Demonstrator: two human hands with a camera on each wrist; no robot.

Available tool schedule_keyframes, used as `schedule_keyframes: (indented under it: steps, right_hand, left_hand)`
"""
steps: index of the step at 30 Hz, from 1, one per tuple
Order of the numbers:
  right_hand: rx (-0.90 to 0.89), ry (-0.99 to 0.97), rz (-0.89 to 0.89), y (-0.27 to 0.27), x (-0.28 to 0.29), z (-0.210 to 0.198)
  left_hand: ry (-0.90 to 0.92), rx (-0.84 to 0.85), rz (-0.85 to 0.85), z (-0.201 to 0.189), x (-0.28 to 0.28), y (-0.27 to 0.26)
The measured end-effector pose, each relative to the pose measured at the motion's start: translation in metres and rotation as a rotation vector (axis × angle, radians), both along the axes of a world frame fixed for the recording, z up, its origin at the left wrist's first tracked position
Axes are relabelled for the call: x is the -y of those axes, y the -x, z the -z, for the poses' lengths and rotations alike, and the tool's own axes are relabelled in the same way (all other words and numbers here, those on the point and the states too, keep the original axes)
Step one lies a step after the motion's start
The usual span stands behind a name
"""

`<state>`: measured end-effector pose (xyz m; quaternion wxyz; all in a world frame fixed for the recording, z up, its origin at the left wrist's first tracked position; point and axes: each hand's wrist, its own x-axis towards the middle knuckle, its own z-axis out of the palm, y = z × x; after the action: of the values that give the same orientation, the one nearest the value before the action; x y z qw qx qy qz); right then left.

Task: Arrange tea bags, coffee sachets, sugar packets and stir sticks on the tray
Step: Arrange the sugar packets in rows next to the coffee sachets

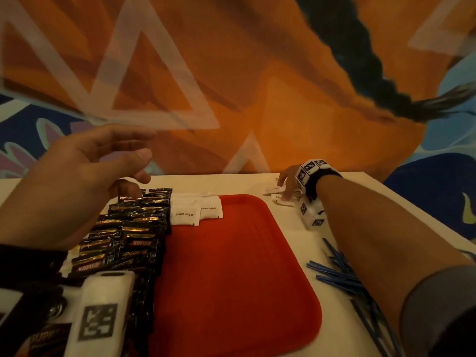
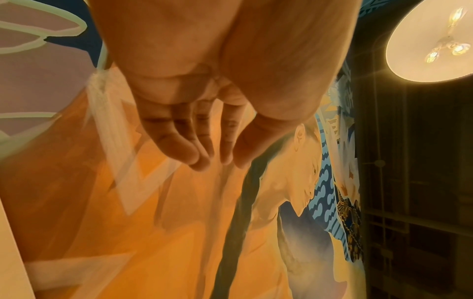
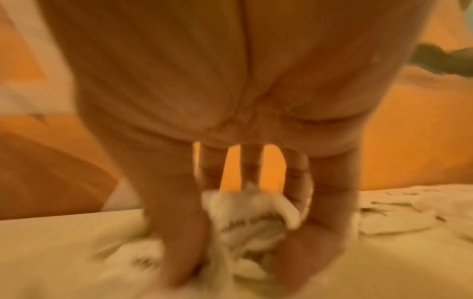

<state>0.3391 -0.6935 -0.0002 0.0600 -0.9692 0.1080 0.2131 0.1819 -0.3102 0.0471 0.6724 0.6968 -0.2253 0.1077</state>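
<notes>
The right hand [image 1: 288, 182] is gripping white packets [image 3: 252, 220] on the worktop [image 1: 291, 243] beyond the tray [image 1: 231, 266]; the left hand [image 1: 85, 176] is hovering relaxed, holding nothing.

A flat red plastic tray [image 1: 231, 266] with rounded corners lies on the table; glossy black-and-gold coffee sachets [image 1: 128, 233] lie in overlapping rows along its left side; two stacks of white paper brown-sugar packets [image 1: 194, 208] sit at its far edge; loose white packets [image 1: 279, 195] lie beyond its far right corner; thin blue stir sticks [image 1: 340, 274] lie scattered to its right
</notes>
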Motion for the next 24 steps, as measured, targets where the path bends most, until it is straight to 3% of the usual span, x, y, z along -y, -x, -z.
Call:
schedule_keyframes:
  steps: [5, 15, 24]
  right_hand:
    - [0.138, 0.039, -0.014, -0.004, 0.005, 0.010]
    - [0.401, -0.291, 0.098, 0.033, -0.015, -0.015]
    - [0.518, -0.414, -0.314, 0.102, -0.119, -0.097]
  left_hand:
    - [0.003, -0.016, 0.029, -0.002, 0.002, 0.005]
    - [0.067, -0.114, 0.050, -0.004, 0.006, 0.011]
    - [0.189, -0.452, -0.035, -0.002, 0.021, 0.015]
